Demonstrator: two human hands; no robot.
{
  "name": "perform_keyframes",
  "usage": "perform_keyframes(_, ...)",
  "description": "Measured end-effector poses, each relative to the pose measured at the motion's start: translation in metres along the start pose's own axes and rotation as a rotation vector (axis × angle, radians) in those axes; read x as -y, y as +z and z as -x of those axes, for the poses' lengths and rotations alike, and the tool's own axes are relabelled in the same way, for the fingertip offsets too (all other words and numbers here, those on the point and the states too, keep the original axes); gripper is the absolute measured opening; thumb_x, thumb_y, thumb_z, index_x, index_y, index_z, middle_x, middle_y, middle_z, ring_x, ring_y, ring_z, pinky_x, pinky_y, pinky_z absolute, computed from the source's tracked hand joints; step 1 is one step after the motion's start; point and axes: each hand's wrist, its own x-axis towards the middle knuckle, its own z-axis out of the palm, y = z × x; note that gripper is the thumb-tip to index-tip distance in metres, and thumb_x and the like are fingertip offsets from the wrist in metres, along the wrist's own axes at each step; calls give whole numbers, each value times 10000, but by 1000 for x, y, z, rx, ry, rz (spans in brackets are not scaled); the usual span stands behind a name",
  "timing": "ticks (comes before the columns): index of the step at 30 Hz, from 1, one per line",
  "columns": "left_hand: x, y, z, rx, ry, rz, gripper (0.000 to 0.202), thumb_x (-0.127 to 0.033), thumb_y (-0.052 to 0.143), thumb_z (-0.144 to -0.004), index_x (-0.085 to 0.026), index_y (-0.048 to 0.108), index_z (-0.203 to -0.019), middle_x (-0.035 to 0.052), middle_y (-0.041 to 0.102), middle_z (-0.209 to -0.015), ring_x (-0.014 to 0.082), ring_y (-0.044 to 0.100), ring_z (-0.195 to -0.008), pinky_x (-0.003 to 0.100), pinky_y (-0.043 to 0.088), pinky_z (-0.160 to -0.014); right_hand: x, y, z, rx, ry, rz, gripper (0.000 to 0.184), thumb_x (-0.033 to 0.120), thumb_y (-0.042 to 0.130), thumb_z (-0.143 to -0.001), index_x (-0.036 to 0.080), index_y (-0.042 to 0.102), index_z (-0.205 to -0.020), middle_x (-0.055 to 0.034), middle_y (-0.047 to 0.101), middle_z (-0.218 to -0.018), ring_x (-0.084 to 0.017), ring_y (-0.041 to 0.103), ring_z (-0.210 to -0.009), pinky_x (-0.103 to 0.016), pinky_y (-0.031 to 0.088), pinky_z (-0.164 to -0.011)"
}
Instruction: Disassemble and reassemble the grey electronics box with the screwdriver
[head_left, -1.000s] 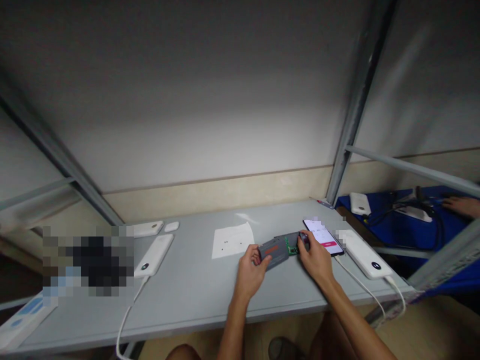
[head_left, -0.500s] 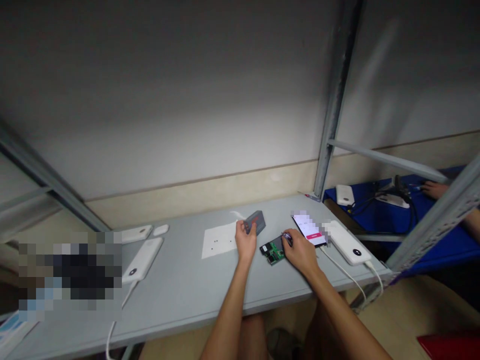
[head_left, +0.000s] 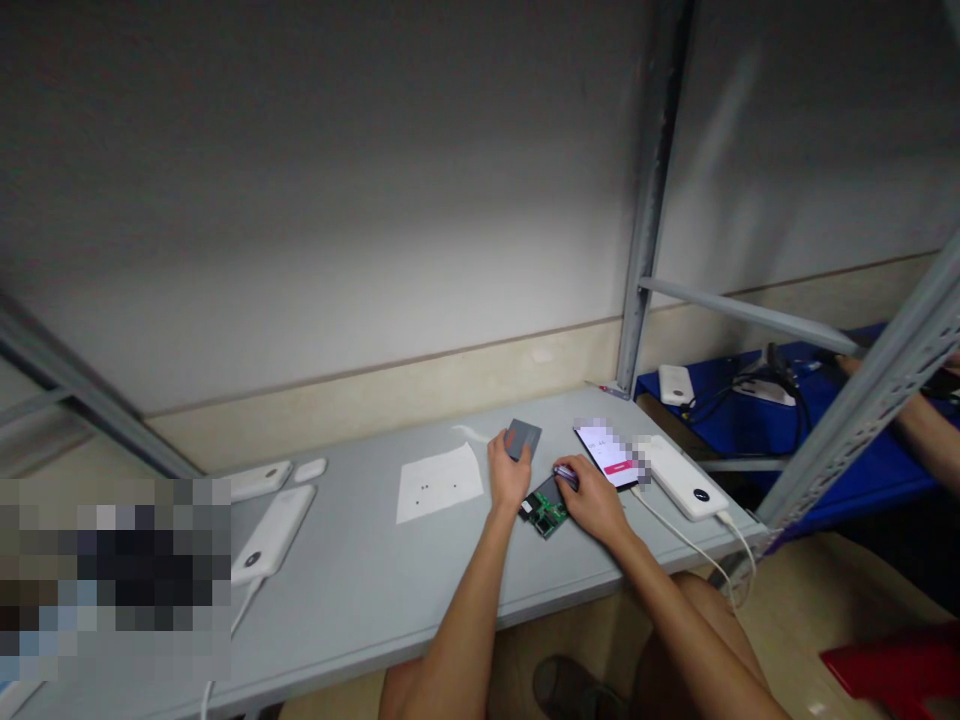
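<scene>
The front edge of the grey table (head_left: 360, 590) is crossed by both forearms, and a stretch of tabletop is left between it and the hands. A grey cover (head_left: 527, 438) is grasped by the left hand (head_left: 510, 472), near the back edge; whether it is lifted off the surface cannot be told. By the right hand (head_left: 591, 498) a small purplish item (head_left: 565, 474) is pinched, its kind too small to tell, above the grey end of a green circuit board (head_left: 546, 512), which is set between the two wrists. Widest room is offered to the left, between a white paper (head_left: 441, 480) dotted with dark specks and a white power bank (head_left: 277, 530). On the right, movement is hemmed in by a phone (head_left: 600, 452), just beside the right hand, and by another power bank (head_left: 682, 480) along the side edge, with a white cable (head_left: 679, 530) trailed over the front edge. The back right corner is bounded by a metal post (head_left: 646, 250).
</scene>
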Motion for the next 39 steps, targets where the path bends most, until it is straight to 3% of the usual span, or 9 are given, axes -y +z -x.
perform_keyframes(5, -10, -18, 2, 46, 42, -4, 361, -311, 592, -935, -150, 650, -1253, 162, 658, -1279, 288, 615, -1254, 464, 442, -1137, -6, 2, -1, 12, 10, -13, 233, 276, 502, -947, 239, 641, -1130, -66, 701, -1115, -254, 664, -1064, -383, 492, -940)
perform_keyframes(9, -18, -53, 35, 182, 247, -81, 287, -346, 562, -979, -220, 682, -1207, 108, 656, -1288, 290, 514, -1362, 510, 347, -1211, -8, 6, -2, -16, 42, -70, 244, 297, 517, -939, 239, 655, -1132, -74, 718, -1146, -260, 670, -1075, -406, 496, -965)
perform_keyframes(11, -17, -71, 58, 351, 362, -186, 381, -368, 614, -963, -243, 617, -1323, 104, 632, -1310, 288, 537, -1325, 514, 409, -1168, -6, 7, -3, -45, 54, -113, 251, 311, 537, -930, 234, 659, -1134, -77, 718, -1160, -265, 670, -1080, -421, 494, -981)
perform_keyframes(14, -11, -87, 81, 434, 391, -303, 592, -398, 769, -847, -224, 561, -1373, 119, 601, -1358, 335, 493, -1369, 555, 414, -1169, -3, 5, -3, -70, 7, -221, 290, 367, 586, -922, 226, 660, -1165, -81, 708, -1186, -267, 656, -1100, -415, 492, -986)
perform_keyframes(20, -8, -90, 85, 360, 337, -370, 572, -238, 614, -917, -202, 468, -1469, 141, 562, -1430, 319, 486, -1381, 565, 381, -1195, 0, -5, -1, -363, 10, -414, 398, 484, 434, -1029, 198, 683, -1147, -77, 693, -1005, -239, 630, -950, -384, 488, -891)
perform_keyframes(24, -14, -91, 85, 424, 358, -359, 650, -291, 606, -948, -220, 375, -1551, 126, 493, -1546, 307, 422, -1456, 560, 332, -1233, 12, -9, -3, -480, 99, -594, 445, 589, 422, -1026, 205, 644, -1072, 2, 574, -779, -162, 533, -667, -295, 448, -638)
perform_keyframes(28, -19, -92, 86, 540, 391, -360, 653, -326, 718, -887, -257, 472, -1488, 95, 505, -1553, 322, 416, -1467, 595, 294, -1247, 29, -6, -4, -499, 149, -941, 408, 638, 475, -1000, 236, 547, -1002, 63, 522, -736, -73, 431, -480, -218, 365, -479)
perform_keyframes(33, -23, -93, 86, 470, 382, -336, 466, -290, 774, -836, -238, 626, -1276, 99, 630, -1353, 310, 516, -1353, 558, 389, -1189, 38, 0, 3, -404, 162, -1199, 361, 616, 558, -974, 267, 507, -1047, 83, 532, -753, -48, 445, -379, -190, 352, -361)
perform_keyframes(39, -24, -94, 90, 581, 479, -383, 730, -353, 857, -782, -333, 543, -1441, 62, 486, -1565, 334, 391, -1480, 603, 290, -1243, 37, -5, 3, -324, 220, -1405, 362, 571, 680, -912, 284, 485, -1017, 90, 518, -754, -60, 444, -414, -191, 390, -358)
